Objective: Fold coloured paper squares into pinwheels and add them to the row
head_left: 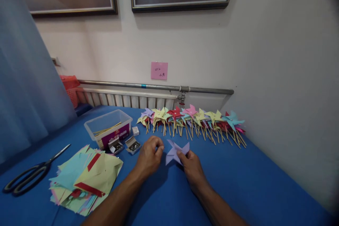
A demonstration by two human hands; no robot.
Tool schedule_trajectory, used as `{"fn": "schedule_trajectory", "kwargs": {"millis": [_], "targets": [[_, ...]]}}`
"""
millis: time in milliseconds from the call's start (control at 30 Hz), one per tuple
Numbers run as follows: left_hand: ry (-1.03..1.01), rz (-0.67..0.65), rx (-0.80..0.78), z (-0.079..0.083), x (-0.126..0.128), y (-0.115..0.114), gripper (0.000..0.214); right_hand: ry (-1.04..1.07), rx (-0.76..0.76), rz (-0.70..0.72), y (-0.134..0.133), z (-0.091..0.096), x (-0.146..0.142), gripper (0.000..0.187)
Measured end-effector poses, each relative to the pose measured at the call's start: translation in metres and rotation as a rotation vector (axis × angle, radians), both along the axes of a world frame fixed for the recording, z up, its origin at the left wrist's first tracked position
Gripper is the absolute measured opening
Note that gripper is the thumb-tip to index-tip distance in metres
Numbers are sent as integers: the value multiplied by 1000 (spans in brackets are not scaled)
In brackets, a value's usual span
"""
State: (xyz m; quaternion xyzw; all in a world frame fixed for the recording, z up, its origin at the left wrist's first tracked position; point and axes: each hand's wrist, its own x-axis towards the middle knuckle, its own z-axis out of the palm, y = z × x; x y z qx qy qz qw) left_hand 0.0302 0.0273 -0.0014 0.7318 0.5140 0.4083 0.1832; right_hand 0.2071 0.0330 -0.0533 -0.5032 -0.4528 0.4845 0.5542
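A lilac paper pinwheel head (175, 152) lies on the blue table (238, 180) in front of me. My right hand (192, 168) pinches its lower right corner. My left hand (149, 157) is curled just left of the paper, fingertips pressed together near its edge; what they hold is too small to make out. A small open box of metal pins (133, 145) sits close to my left hand.
A row of finished coloured pinwheels on sticks (193, 122) lies along the wall. A clear tub with sticks (108, 127), a second pin box (116, 146), a stack of coloured paper squares (86, 178) and black scissors (29, 176) lie at the left.
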Motion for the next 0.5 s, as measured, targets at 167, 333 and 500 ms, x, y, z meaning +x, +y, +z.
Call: {"fn": "schedule_trajectory", "kwargs": {"millis": [167, 333, 500], "targets": [[-62, -48, -152, -8, 12, -2, 12, -76, 15, 16, 0, -4, -1, 42], [1, -95, -142, -16, 28, -16, 10, -73, 33, -14, 3, -8, -1, 42], [-165, -48, -128, -20, 28, -15, 11, -53, 20, -70, 2, -6, -1, 41]]}}
